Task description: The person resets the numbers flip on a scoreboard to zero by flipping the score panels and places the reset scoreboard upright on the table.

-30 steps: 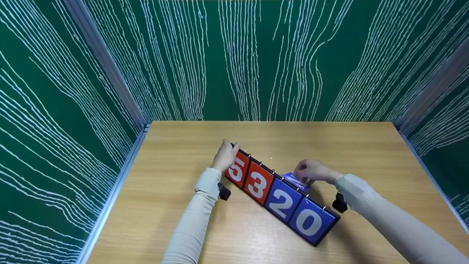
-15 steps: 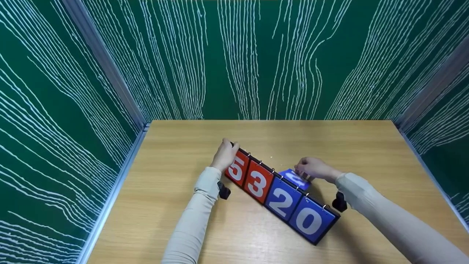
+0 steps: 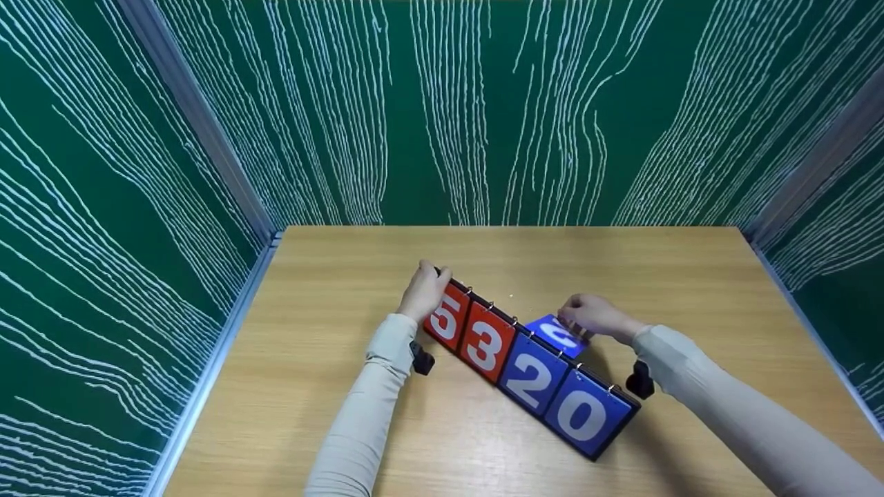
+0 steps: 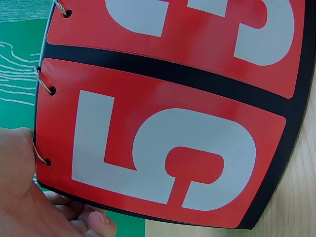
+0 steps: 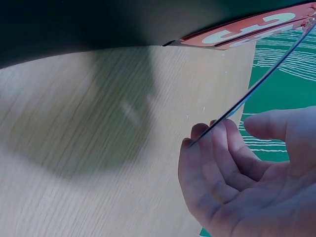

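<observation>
**Scoreboard (image 3: 530, 376) gripped at its left end, right hand (image 3: 595, 319) on the raised blue card (image 3: 550, 333) behind it**

Head view: we've got the left hand (image 3: 423, 291) hooked over the scoreboard's upper left corner, back of the hand up, covering a bit of the red 5 card (image 3: 447, 321). Right hand sits behind the scoreboard, reaching in from its right, fingers bent down onto the raised blue card. That card juts back from the scoreboard's top edge; its white digit is partly hidden. Scoreboard runs slantwise over the table (image 3: 331, 310), left end farther from us. We can't tell if its lower edge touches down. Face reads red 5, red 3, blue 2, blue 0: white digits, black frame, metal rings (image 3: 514, 322) along the top.

Left wrist view: we see that hand closed round the scoreboard's end, fingers curled behind. Firm hold on the board. The 5 is glossy and whole; the 3 is cropped.

Right wrist view: we see bent fingers, tips against the raised blue card, which is edge-on, a thin line. Thumb just beside, apart from it. Narrow gap; we can't tell if it's a pinch. Scoreboard's dark rear fills the top; shadow falls on the table below.
</observation>
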Demonstrator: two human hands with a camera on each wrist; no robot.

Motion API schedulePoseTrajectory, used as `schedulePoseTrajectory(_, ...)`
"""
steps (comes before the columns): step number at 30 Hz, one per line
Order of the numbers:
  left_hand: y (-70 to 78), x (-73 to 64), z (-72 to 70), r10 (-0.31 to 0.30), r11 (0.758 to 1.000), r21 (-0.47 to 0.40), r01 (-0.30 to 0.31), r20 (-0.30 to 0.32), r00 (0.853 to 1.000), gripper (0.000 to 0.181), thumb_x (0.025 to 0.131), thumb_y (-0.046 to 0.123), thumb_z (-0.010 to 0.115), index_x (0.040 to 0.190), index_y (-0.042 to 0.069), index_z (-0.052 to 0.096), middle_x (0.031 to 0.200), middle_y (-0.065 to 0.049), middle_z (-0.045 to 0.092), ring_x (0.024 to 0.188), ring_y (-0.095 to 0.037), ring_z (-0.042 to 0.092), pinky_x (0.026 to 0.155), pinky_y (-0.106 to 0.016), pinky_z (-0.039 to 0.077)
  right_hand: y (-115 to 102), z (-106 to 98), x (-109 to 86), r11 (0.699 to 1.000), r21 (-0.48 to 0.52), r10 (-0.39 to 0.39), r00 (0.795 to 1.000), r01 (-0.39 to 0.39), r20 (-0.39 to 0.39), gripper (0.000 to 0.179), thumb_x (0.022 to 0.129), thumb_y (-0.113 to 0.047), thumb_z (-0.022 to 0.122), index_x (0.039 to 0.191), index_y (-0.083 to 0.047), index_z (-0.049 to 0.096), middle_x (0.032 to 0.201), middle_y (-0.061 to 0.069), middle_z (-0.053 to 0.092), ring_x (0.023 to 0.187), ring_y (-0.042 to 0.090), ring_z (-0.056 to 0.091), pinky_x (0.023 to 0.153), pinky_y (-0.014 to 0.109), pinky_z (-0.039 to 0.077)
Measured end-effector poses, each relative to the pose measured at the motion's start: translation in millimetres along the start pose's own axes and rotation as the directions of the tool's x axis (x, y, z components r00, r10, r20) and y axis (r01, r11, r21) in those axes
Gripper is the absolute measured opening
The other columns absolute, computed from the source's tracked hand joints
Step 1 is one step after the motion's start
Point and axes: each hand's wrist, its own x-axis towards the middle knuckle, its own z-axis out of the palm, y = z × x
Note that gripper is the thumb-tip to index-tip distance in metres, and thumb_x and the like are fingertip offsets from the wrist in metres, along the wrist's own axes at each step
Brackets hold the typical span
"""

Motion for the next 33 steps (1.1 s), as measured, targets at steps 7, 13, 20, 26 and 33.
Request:
schedulePoseTrajectory(7, 0.2, 1.1, 0.4, 0.013, 0.999, 0.037, -0.013, 0.005, 1.000, 0.063, 0.107, 0.040, 0.036, 0.150, -0.007, 0.030, 0.137, -0.021, 0.052, 0.120, -0.027, 0.050, 0.111, -0.042, 0.039, 1.4, 1.9, 1.1, 0.999, 0.031, -0.031, 0.999, 0.032, -0.016, 0.034, 0.105, -0.023, 0.048, 0.118, 0.006, 0.060, 0.101, 0.012, 0.064, 0.091, 0.022, 0.062, 0.076, 0.033, 0.054)
schedulePoseTrajectory(13, 0.3, 1.4, -0.1, 0.027, 0.998, 0.061, -0.027, 0.003, 1.000, 0.065, 0.107, 0.039, 0.035, 0.149, -0.009, 0.030, 0.137, -0.023, 0.052, 0.118, -0.030, 0.050, 0.108, -0.042, 0.039, 0.6, 2.2, 0.8, 0.998, 0.061, -0.027, 1.000, 0.028, -0.013, 0.036, 0.106, -0.024, 0.045, 0.121, 0.006, 0.057, 0.105, 0.014, 0.064, 0.095, 0.024, 0.062, 0.079, 0.036, 0.054)
schedulePoseTrajectory(20, 0.6, 1.0, 0.1, 0.016, 0.999, 0.051, -0.016, 0.000, 1.000, 0.069, 0.107, 0.040, 0.036, 0.154, -0.008, 0.024, 0.153, -0.023, 0.044, 0.135, -0.029, 0.047, 0.118, -0.043, 0.035, 1.1, -1.8, 0.3, 0.998, 0.063, -0.013, 0.999, 0.016, -0.052, 0.039, 0.106, -0.025, 0.044, 0.125, 0.007, 0.054, 0.113, 0.017, 0.062, 0.100, 0.025, 0.061, 0.082, 0.036, 0.055)
schedulePoseTrajectory(26, 0.0, 1.5, 0.8, 0.024, 0.998, 0.059, -0.023, -0.009, 1.000, 0.068, 0.107, 0.039, 0.037, 0.153, -0.009, 0.026, 0.154, -0.025, 0.043, 0.138, -0.031, 0.047, 0.118, -0.043, 0.035, 1.1, -5.8, -2.9, 0.994, 0.091, -0.053, 0.994, 0.062, -0.099, 0.031, 0.106, -0.022, 0.044, 0.118, 0.004, 0.055, 0.105, 0.014, 0.061, 0.094, 0.023, 0.060, 0.078, 0.034, 0.055)
schedulePoseTrajectory(33, -0.6, 1.8, 1.4, 0.006, 0.999, 0.035, -0.006, -0.010, 1.000, 0.070, 0.107, 0.039, 0.037, 0.156, -0.008, 0.021, 0.157, -0.024, 0.040, 0.140, -0.030, 0.045, 0.120, -0.043, 0.033, -2.4, -7.6, -7.6, 0.990, 0.080, -0.104, 0.985, 0.116, -0.138, 0.026, 0.105, -0.018, 0.044, 0.112, 0.003, 0.058, 0.105, 0.016, 0.063, 0.091, 0.024, 0.063, 0.078, 0.037, 0.057)
